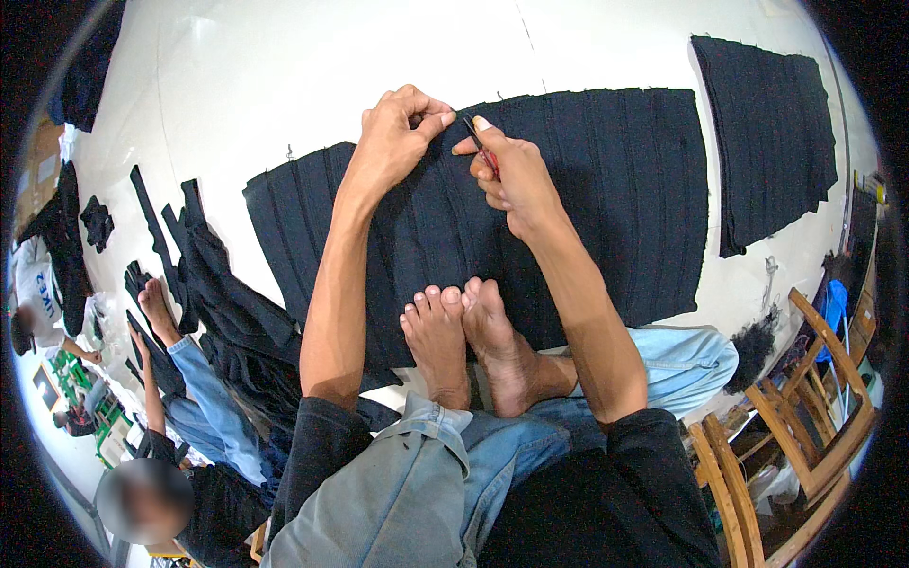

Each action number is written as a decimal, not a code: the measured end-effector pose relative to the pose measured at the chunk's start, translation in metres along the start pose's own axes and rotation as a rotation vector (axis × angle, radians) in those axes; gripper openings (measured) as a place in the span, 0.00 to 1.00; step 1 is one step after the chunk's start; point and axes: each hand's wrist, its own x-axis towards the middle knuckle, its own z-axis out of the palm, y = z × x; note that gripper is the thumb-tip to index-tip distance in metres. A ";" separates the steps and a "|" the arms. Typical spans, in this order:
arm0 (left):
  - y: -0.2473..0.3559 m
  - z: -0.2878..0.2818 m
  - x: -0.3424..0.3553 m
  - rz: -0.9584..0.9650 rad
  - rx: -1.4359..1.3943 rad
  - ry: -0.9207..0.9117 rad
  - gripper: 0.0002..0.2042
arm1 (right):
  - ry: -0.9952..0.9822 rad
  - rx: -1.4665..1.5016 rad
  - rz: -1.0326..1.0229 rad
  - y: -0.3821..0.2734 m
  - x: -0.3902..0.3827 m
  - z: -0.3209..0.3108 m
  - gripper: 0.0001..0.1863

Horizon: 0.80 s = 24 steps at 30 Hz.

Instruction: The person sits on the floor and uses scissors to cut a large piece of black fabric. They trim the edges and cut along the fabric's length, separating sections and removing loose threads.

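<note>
A wide panel of black ribbed fabric lies spread on the white floor, with stray thread ends along its far edge. My left hand is closed in a pinch at that far edge, thumb and forefinger gripping the fabric; any thread between the fingertips is too small to make out. Just to its right, my right hand holds small red-handled thread snips. Their dark tips point toward the pinched spot. Both my bare feet rest on the near part of the fabric.
A second black fabric piece lies at the far right. Black strips and a crumpled heap of dark cloth are on the left, where another person sits with legs stretched out. Wooden frames stand at the lower right beside a dark fuzzy pile.
</note>
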 end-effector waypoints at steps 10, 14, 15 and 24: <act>0.002 -0.001 0.000 -0.026 0.002 -0.007 0.11 | 0.027 -0.054 -0.015 -0.008 0.002 0.006 0.24; 0.000 -0.001 0.000 0.023 0.022 -0.002 0.11 | 0.046 -0.055 -0.025 -0.011 0.005 0.010 0.23; -0.001 -0.001 0.000 0.016 0.020 -0.007 0.11 | 0.057 -0.070 -0.031 -0.010 0.006 0.009 0.22; 0.007 -0.005 -0.002 0.091 0.098 -0.023 0.12 | 0.077 0.185 -0.104 -0.009 0.005 0.004 0.21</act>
